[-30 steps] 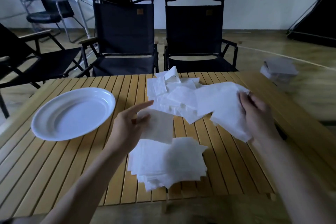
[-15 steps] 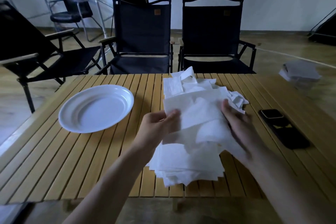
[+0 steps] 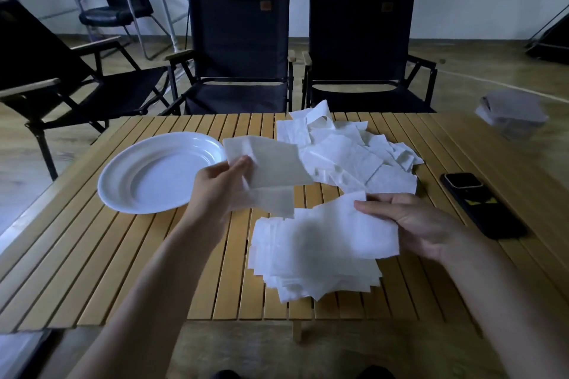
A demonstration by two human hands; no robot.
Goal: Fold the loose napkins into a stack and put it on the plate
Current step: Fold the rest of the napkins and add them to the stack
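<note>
On the slatted wooden tabletop, the left hand pinches a white napkin between thumb and fingers and holds it raised above the surface, between the plate and the loose napkins. The sheet hangs partly folded, its lower flap drooping towards the stack. The right hand grips the right edge of the top sheet, thumb on top and fingers curled beneath; whether this sheet joins the one in the left hand cannot be told. The stack lies near the front edge, its layers uneven and fanned at the corners. The loose napkins lie in a heap at the far side. The white plate sits to the left, apart from the stack. A dark phone lies to the right of the right hand. Black folding chairs stand behind the tabletop.
</note>
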